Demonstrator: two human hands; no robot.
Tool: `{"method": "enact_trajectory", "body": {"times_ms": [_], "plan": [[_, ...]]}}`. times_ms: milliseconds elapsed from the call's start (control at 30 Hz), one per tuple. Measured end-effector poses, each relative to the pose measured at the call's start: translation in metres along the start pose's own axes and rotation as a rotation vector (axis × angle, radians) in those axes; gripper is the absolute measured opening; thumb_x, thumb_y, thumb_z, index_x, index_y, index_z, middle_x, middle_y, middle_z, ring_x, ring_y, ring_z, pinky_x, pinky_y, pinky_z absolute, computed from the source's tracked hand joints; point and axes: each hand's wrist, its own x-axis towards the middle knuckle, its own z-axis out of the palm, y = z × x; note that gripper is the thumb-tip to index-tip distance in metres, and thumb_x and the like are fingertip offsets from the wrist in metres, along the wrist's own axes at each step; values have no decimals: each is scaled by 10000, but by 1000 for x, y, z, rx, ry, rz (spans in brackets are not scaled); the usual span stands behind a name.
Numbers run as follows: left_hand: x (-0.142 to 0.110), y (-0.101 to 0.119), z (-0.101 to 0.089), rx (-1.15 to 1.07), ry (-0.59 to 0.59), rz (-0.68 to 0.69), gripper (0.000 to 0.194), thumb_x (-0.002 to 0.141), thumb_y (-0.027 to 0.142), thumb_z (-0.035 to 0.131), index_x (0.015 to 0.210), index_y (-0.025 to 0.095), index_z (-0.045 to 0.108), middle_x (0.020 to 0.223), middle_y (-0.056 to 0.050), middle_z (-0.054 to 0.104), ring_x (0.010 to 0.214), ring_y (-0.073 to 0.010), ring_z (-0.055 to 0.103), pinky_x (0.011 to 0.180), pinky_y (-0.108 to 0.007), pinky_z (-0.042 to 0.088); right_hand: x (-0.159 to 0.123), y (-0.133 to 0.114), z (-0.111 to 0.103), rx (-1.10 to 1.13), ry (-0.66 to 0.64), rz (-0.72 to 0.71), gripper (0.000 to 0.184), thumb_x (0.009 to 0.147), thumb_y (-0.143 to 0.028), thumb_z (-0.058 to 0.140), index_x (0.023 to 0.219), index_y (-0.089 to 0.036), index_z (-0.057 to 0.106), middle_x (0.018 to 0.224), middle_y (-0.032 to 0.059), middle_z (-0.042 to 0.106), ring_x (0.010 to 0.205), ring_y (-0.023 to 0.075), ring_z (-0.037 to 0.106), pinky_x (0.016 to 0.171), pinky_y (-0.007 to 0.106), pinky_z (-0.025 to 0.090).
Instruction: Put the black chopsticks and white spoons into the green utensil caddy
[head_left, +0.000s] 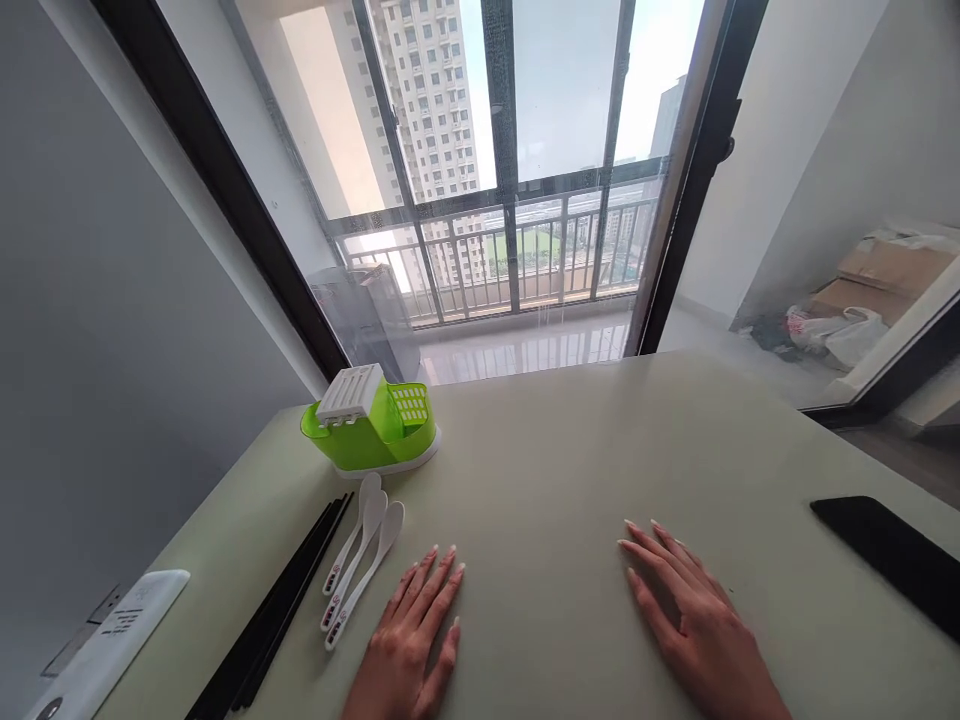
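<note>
My left hand (409, 635) lies flat on the pale table (555, 470), fingers stretched out, holding nothing. Just left of it lie three white spoons (360, 560) side by side, and beyond them a bundle of black chopsticks (281, 605). My right hand (690, 615) also rests flat and open on the table, well to the right, touching nothing else. A green cutlery holder (371, 425) with a white slotted lid stands at the table's far left, behind the spoons.
A white remote-like device (105, 645) lies at the table's left edge. A black flat object (892, 555) sits at the right edge. A glass sliding door and balcony rail are behind the table; boxes and bags lie on the floor at right.
</note>
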Motion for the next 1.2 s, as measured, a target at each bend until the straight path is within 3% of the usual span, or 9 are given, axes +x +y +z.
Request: {"method": "enact_trajectory", "body": {"times_ms": [333, 733, 1000, 1200], "plan": [[3, -2, 4, -40, 57, -13, 724, 1035, 259, 495, 1671, 343, 160, 1665, 16, 383, 1531, -238, 392, 1207, -451, 453, 2, -3, 0, 12, 0, 3, 408, 1049, -453, 438, 1382, -322, 635, 1539, -5, 577, 1496, 283, 443, 1206, 592, 410], [3, -5, 5, -95, 98, -35, 702, 1036, 265, 500, 1659, 385, 200, 1643, 42, 428, 1510, -220, 431, 1190, -405, 482, 3, -1, 3, -21, 9, -6, 402, 1040, -469, 446, 1352, -341, 664, 1516, -9, 599, 1461, 298, 492, 1120, 568, 514], [9, -2, 12, -52, 79, -50, 722, 1030, 252, 495, 1667, 369, 176, 1662, 25, 391, 1519, -250, 412, 1195, -475, 470, 2, -1, 4, -34, 8, -23, 399, 1056, -439, 434, 1382, -330, 638, 1539, -9, 576, 1475, 290, 475, 1156, 594, 472], [23, 3, 15, -60, 82, -66, 728, 1023, 245, 500, 1665, 380, 181, 1660, 17, 398, 1526, -262, 397, 1199, -504, 458, 4, -2, 4, -38, 20, -38, 386, 1051, -427, 441, 1354, -335, 660, 1529, -19, 584, 1458, 290, 498, 1135, 568, 505]]}}
